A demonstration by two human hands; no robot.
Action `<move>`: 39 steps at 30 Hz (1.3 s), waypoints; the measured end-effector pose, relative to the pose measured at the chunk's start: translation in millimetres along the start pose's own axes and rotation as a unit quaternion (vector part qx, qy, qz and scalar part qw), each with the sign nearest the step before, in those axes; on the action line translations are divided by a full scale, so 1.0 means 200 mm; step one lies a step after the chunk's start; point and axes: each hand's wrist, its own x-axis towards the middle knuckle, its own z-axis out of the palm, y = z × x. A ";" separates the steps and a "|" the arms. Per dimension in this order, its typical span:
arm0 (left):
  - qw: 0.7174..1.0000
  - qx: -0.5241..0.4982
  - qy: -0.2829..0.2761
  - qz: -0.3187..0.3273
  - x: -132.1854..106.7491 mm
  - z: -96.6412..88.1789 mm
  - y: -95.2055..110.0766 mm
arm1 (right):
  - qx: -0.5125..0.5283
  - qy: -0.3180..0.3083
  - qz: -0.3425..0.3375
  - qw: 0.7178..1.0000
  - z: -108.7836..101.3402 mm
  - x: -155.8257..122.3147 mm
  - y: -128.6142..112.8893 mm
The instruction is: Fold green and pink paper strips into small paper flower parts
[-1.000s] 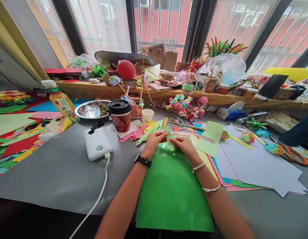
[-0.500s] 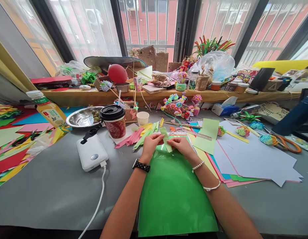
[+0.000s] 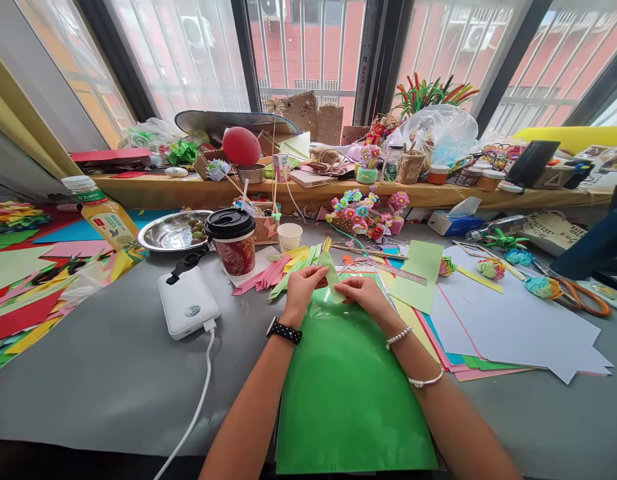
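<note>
Between my two hands is a light green paper strip (image 3: 330, 272), held above the far end of a glossy green folder (image 3: 356, 387). My left hand (image 3: 304, 288) pinches the strip's left edge between thumb and fingertips. On the opposite edge, lower down, my right hand (image 3: 364, 293) pinches it too. Just beyond my left hand lie folded pink paper strips (image 3: 258, 275) and green and yellow strips (image 3: 294, 267). A clear ruler (image 3: 406, 272) and a light green paper sheet (image 3: 419, 267) are to the right of my hands.
A lidded paper cup (image 3: 232, 243), a white power bank (image 3: 188, 303) with a cable, and a metal bowl (image 3: 156, 233) stand at left. White paper sheets (image 3: 513, 327) with paper flowers (image 3: 541, 287) and orange-handled scissors (image 3: 583, 297) lie right. A cluttered ledge (image 3: 298, 195) runs along the back.
The view has shifted slightly, so the background sits a little further right. Both hands keep their pinch on the strip, which has tilted only slightly.
</note>
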 end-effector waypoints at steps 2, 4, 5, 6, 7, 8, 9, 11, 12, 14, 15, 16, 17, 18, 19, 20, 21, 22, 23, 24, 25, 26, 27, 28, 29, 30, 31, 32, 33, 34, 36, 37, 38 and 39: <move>1.000 0.000 0.007 0.004 0.00 0.00 0.00 | 0.002 0.000 -0.002 1.000 0.00 0.00 0.00; 1.000 -0.003 0.012 0.006 0.00 0.00 0.00 | 0.002 -0.001 -0.004 1.000 0.00 0.00 0.00; 1.000 -0.005 0.012 0.007 0.00 0.00 0.00 | 0.002 0.000 -0.005 1.000 0.00 0.00 0.00; 1.000 -0.008 0.012 0.007 0.00 0.00 0.00 | 0.002 0.001 -0.007 1.000 0.00 0.00 0.00; 1.000 -0.011 0.012 0.007 0.00 0.00 0.00 | 0.002 0.001 -0.009 1.000 0.00 0.00 0.00; 1.000 -0.016 0.012 0.009 0.00 0.00 0.00 | 0.002 0.002 -0.009 1.000 0.00 0.00 0.00; 1.000 -0.022 0.016 0.011 0.00 0.00 0.01 | 0.002 0.002 -0.009 1.000 0.00 0.00 0.00; 0.999 -0.032 0.025 0.015 0.00 0.00 0.01 | 0.000 0.003 -0.006 1.000 0.00 -0.01 0.00; 0.999 -0.035 0.027 0.016 0.00 0.00 0.01 | 0.000 0.003 -0.006 1.000 0.00 -0.01 0.00; 0.999 -0.038 0.027 0.016 0.00 0.00 0.02 | 0.001 0.001 -0.005 1.000 0.00 -0.01 0.00; 0.999 -0.039 0.025 0.015 0.00 0.00 0.01 | 0.003 -0.002 -0.004 1.000 0.00 -0.01 -0.01; 0.999 -0.041 0.022 0.014 0.00 -0.01 0.01 | 0.003 -0.007 -0.003 1.000 0.00 -0.01 -0.01; 0.999 -0.043 0.022 0.012 0.00 -0.01 0.01 | 0.003 -0.011 -0.001 1.000 0.00 -0.01 -0.01; 0.999 -0.045 0.023 0.010 0.00 -0.01 0.01 | 0.004 -0.015 0.000 1.000 0.00 -0.01 -0.01; 0.999 -0.047 0.025 0.008 0.00 -0.01 0.01 | 0.004 -0.017 0.002 1.000 0.00 -0.01 -0.01; 0.998 -0.049 0.027 0.007 0.00 -0.01 0.01 | 0.005 -0.019 0.004 1.000 0.00 -0.01 -0.01; 0.998 -0.050 0.030 0.006 0.00 -0.01 0.01 | 0.006 -0.020 0.005 1.000 0.00 -0.01 -0.01; 0.998 -0.050 0.032 0.006 0.00 -0.01 0.01 | 0.007 -0.019 0.006 1.000 0.01 -0.01 -0.02; 0.998 -0.049 0.033 0.007 0.00 0.00 0.01 | 0.008 -0.019 0.006 1.000 0.01 -0.02 -0.02; 0.998 -0.047 0.033 0.008 0.00 0.00 0.01 | 0.009 -0.018 0.005 1.000 0.01 -0.02 -0.02; 0.998 -0.044 0.032 0.008 0.00 0.00 0.01 | 0.008 -0.016 0.002 1.000 0.01 -0.02 -0.02; 0.999 -0.039 0.029 0.005 0.00 0.00 0.01 | 0.008 -0.012 -0.003 1.000 0.01 -0.01 -0.02; 0.999 -0.033 0.022 0.000 0.00 0.00 0.02 | 0.006 -0.006 -0.010 1.000 0.00 -0.01 -0.01; 1.000 -0.024 0.009 -0.008 -0.01 -0.01 0.02 | 0.003 0.000 -0.019 1.000 -0.01 -0.01 -0.01; 1.000 -0.015 -0.006 -0.020 -0.01 -0.01 0.02 | -0.001 0.006 -0.030 1.000 -0.01 0.00 -0.01; 0.999 -0.004 -0.025 -0.032 -0.01 -0.01 0.03 | -0.007 0.011 -0.040 0.999 -0.02 0.00 -0.01; 0.998 0.007 -0.044 -0.044 -0.02 -0.01 0.03 | -0.014 0.011 -0.049 0.999 -0.03 0.01 -0.01; 0.997 0.015 -0.056 -0.050 -0.02 -0.01 0.03 | -0.022 0.004 -0.054 0.998 -0.04 0.01 -0.01; 0.996 0.022 -0.063 -0.052 -0.02 -0.01 0.04 | -0.030 -0.002 -0.057 0.998 -0.04 0.02 -0.01; 0.996 0.027 -0.065 -0.049 -0.02 -0.01 0.04 | -0.035 -0.009 -0.061 0.997 -0.04 0.02 -0.01; 0.997 0.033 -0.061 -0.038 -0.02 0.00 0.03 | -0.040 -0.019 -0.064 0.997 -0.04 0.02 -0.01; 0.997 0.035 -0.059 -0.031 -0.02 0.00 0.03 | -0.041 -0.021 -0.065 0.997 -0.04 0.01 -0.01; 0.997 0.037 -0.059 -0.026 -0.02 0.00 0.03 | -0.042 -0.020 -0.067 0.997 -0.04 0.01 -0.01; 0.997 0.039 -0.060 -0.022 -0.02 0.00 0.03 | -0.043 -0.016 -0.072 0.996 -0.04 0.01 -0.01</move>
